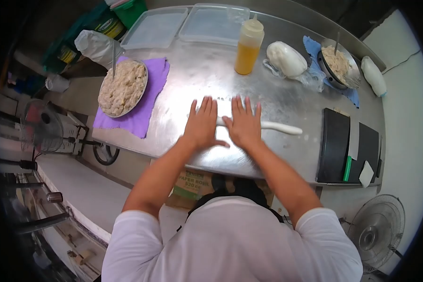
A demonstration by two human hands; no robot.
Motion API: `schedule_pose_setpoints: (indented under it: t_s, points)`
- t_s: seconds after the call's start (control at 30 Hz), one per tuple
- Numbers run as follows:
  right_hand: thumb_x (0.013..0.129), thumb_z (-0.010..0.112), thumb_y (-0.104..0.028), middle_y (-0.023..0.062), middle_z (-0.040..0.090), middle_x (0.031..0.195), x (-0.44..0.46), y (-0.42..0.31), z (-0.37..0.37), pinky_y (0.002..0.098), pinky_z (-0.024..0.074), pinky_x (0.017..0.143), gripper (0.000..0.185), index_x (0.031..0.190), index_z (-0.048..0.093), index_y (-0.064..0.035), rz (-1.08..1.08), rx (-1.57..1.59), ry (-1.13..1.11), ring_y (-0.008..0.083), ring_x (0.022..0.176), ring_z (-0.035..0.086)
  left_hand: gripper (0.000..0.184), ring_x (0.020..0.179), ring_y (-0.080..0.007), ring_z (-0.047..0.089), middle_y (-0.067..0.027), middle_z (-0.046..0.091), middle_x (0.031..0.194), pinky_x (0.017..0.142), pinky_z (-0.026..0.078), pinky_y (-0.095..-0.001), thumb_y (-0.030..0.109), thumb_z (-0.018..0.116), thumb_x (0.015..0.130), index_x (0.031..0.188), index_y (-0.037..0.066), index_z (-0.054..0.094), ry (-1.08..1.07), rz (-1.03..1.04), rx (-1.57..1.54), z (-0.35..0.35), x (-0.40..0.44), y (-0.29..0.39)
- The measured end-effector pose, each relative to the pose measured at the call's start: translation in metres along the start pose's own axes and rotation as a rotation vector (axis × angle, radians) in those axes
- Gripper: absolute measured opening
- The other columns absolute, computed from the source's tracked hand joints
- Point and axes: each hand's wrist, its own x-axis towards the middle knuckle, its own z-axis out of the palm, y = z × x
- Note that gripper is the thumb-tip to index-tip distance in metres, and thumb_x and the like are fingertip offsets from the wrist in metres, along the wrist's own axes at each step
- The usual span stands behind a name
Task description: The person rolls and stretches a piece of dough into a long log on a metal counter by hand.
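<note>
A white rope of dough (pixel 282 127) lies crosswise on the steel table (pixel 192 66). My left hand (pixel 203 124) is flat over its left part, fingers stretched forward and thumb out to the side. Just beside it, my right hand (pixel 243 124) presses palm down on the rope, its fingers also straight. Between the two hands a short piece of the dough shows, and the right end sticks out past my right hand. What lies under the palms is hidden.
A plate of pale filling (pixel 123 89) with a utensil sits on a purple cloth (pixel 156 84). Farther back stand a squeeze bottle of yellow liquid (pixel 249 47), wrapped dough (pixel 286 58), plastic trays (pixel 155 28) and a bowl of filling (pixel 336 66). A black board (pixel 336 145) holds a green-handled tool (pixel 347 168).
</note>
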Motion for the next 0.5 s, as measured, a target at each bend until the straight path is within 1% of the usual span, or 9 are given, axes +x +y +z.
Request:
schedule_pose_setpoints:
  t_s: [0.03,0.1,0.2,0.23,0.3,0.33,0.4,0.43,0.5]
  points:
    - [0.107,0.044,-0.055,0.0153,0.039,0.168,-0.018,-0.007,-0.003,0.0634,0.0103,0.127,0.078,0.163,0.035,-0.0002,0.016,0.022,-0.037,0.0374,0.159,0.027,0.152,0.162,-0.039,0.017,-0.0306,0.024,0.169,0.129,0.01,-0.0621,0.087,0.077,0.061,0.161,-0.013,0.021,0.028,0.023,-0.031,0.013,-0.025,0.002]
    - [0.106,0.046,-0.055,0.0168,0.04,0.167,-0.057,-0.016,0.001,0.0642,0.0105,0.127,0.08,0.161,0.036,0.0021,-0.027,0.051,0.003,0.0378,0.158,0.029,0.152,0.162,-0.0392,0.017,-0.0308,0.025,0.169,0.129,0.009,-0.0623,0.086,0.078,0.06,0.161,-0.012,0.021,0.029,0.033,-0.09,0.027,-0.064,0.002]
    - [0.106,0.047,-0.055,0.0183,0.039,0.168,-0.035,-0.012,0.0,0.0643,0.0107,0.126,0.082,0.161,0.035,0.0036,-0.002,0.014,-0.028,0.0384,0.158,0.03,0.151,0.162,-0.0388,0.016,-0.0308,0.025,0.169,0.129,0.009,-0.062,0.085,0.079,0.06,0.161,-0.013,0.022,0.051,-0.002,-0.08,0.026,-0.047,-0.002]
    - [0.108,0.042,-0.055,0.0169,0.037,0.169,-0.015,-0.008,0.003,0.0643,0.0084,0.127,0.08,0.163,0.033,0.0025,0.025,-0.018,-0.029,0.0381,0.159,0.027,0.151,0.163,-0.0383,0.014,-0.0304,0.022,0.17,0.129,0.007,-0.0617,0.085,0.078,0.063,0.162,-0.013,0.019,0.05,-0.026,-0.054,0.019,-0.027,-0.006]
    - [0.11,0.034,-0.054,0.0149,0.034,0.171,0.023,0.004,0.002,0.0644,0.0053,0.128,0.076,0.164,0.033,-0.0004,0.1,0.028,-0.029,0.0377,0.16,0.024,0.148,0.163,-0.0374,0.013,-0.0302,0.023,0.17,0.129,0.006,-0.0621,0.084,0.077,0.066,0.162,-0.013,0.018,0.066,-0.074,-0.038,0.01,0.011,-0.019]
    - [0.11,0.034,-0.054,0.0149,0.034,0.171,0.029,0.007,-0.002,0.0644,0.0053,0.128,0.076,0.164,0.033,-0.0004,0.089,0.025,-0.016,0.0377,0.16,0.024,0.148,0.163,-0.0374,0.013,-0.0302,0.023,0.17,0.129,0.006,-0.0621,0.084,0.077,0.066,0.162,-0.013,0.018,0.081,-0.082,-0.034,-0.001,0.021,-0.03]
    - [0.112,0.027,-0.052,0.0127,0.031,0.172,0.022,0.012,-0.007,0.0639,0.0027,0.128,0.072,0.165,0.033,-0.0033,0.11,0.044,-0.107,0.0362,0.161,0.02,0.155,0.163,-0.0392,0.011,-0.0312,0.022,0.17,0.128,0.004,-0.0638,0.088,0.076,0.062,0.162,-0.013,0.016,-0.117,-0.163,0.046,-0.014,0.022,-0.038]
    - [0.112,0.027,-0.052,0.0127,0.031,0.172,0.02,0.013,-0.008,0.0639,0.0027,0.128,0.072,0.165,0.033,-0.0033,0.109,0.04,-0.103,0.0362,0.161,0.02,0.155,0.163,-0.0392,0.011,-0.0312,0.022,0.17,0.128,0.004,-0.0638,0.088,0.076,0.062,0.162,-0.013,0.016,-0.112,-0.163,0.045,-0.016,0.019,-0.033]
    - [0.112,0.027,-0.049,0.013,0.031,0.173,0.011,0.009,-0.01,0.0639,0.0039,0.128,0.069,0.165,0.034,-0.0053,0.044,0.05,-0.058,0.0363,0.162,0.02,0.155,0.163,-0.0389,0.011,-0.0307,0.02,0.171,0.129,0.005,-0.0626,0.089,0.075,0.062,0.162,-0.013,0.016,-0.02,-0.064,0.151,-0.011,0.003,-0.012]
